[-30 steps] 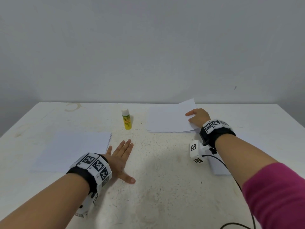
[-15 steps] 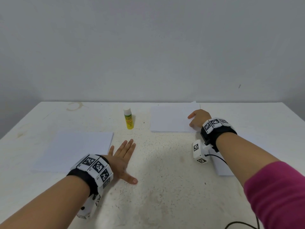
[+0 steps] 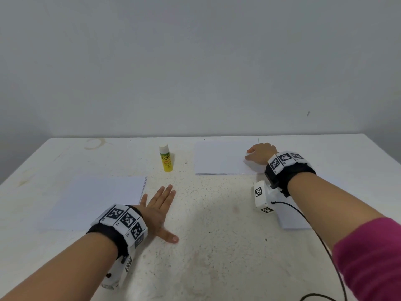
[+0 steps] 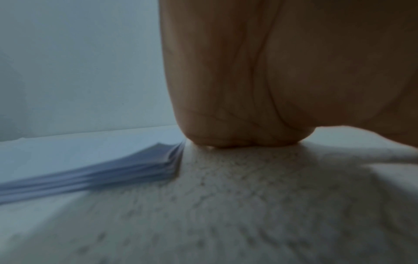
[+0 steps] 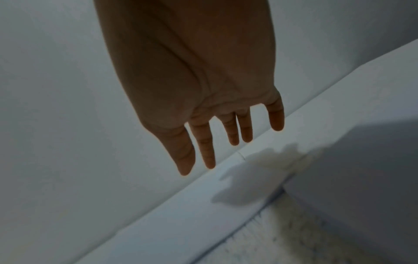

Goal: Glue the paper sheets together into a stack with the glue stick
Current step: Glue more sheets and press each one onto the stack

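My left hand [image 3: 159, 210] is the closest thing to me: flat on the speckled off-white table [image 3: 217, 246], palm down, fingers straight and close together, thumb sticking out to the side. It holds nothing. From the left wrist view I can only see the heel of the palm [image 4: 260, 89] pressed on the tabletop, so the fingers don't show there. Just left of that hand is a thick stack of plain white paper sheets [image 3: 95, 200], its near corner almost touching the side of my hand; in the left wrist view the layered edges [image 4: 113, 171] are pretty obvious.

Over on the right, partly hidden under my forearm, there's another pile of white sheets [image 3: 290, 220], and the black cable [image 3: 312, 224] from the wrist unit runs across it.

Further back, my right hand [image 3: 259, 154] is on the right end of a third white sheet pile [image 3: 219, 158] near the far edge of the table. Fingers there are straight and slightly spread [image 5: 246, 128], not gripping anything; whether the tips actually press the paper or hang just above it, I can't tell.

The small yellow glue stick with a white cap [image 3: 166, 158] stands upright on the table, just left of that far pile and well apart from both hands. Plain grey wall [image 3: 195, 61] behind it all.
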{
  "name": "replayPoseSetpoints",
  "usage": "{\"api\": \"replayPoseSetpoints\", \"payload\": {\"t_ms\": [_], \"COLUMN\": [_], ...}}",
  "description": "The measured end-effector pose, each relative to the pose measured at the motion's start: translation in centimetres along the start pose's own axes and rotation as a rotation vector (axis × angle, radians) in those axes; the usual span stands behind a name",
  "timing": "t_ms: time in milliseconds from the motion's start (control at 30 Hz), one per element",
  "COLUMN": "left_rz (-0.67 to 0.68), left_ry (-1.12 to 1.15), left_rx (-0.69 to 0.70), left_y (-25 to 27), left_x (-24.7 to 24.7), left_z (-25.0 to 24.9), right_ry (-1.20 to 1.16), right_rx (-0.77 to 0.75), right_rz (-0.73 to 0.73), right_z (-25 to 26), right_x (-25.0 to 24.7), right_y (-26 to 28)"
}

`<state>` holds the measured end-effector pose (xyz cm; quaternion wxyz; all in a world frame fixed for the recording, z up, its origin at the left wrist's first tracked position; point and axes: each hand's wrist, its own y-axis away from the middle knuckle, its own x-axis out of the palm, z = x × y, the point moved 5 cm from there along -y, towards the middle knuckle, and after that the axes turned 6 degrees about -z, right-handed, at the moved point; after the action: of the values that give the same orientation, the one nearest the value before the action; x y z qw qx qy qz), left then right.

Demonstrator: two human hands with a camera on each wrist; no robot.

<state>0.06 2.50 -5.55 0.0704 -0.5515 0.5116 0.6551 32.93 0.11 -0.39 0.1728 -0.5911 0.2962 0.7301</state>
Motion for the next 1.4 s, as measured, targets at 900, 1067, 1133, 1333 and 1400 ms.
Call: {"api": "replayPoseSetpoints", "payload": {"t_ms": [900, 1067, 1133, 1333, 1400], "left_rz": [-0.040, -0.338, -0.553, -0.376, -0.323], "left_ry": [-0.039, 0.203, 0.317, 0.188, 0.163], "left_rx": [-0.094, -0.063, -0.090, -0.398, -0.409], "left_y": [0.7, 2.6, 4.1, 5.6, 5.8], "left_x": [0.3, -2.5, -4.0, -1.6, -0.9], "left_z": [-0.4, 0.3, 2.5, 8.1, 8.2], "right_ry": [0.226, 0.215, 0.217, 0.219, 0.221], "right_rx": [-0.068, -0.064, -0.066, -0.073, -0.075], "right_rz": [0.373, 0.380, 0.375, 0.362, 0.367], "right_z": [-5.4, -5.4, -5.4, -5.5, -5.5], "right_x": [7.1, 7.0, 6.9, 7.0, 7.1], "right_y": [14.4, 14.6, 14.7, 14.5, 14.5]}}
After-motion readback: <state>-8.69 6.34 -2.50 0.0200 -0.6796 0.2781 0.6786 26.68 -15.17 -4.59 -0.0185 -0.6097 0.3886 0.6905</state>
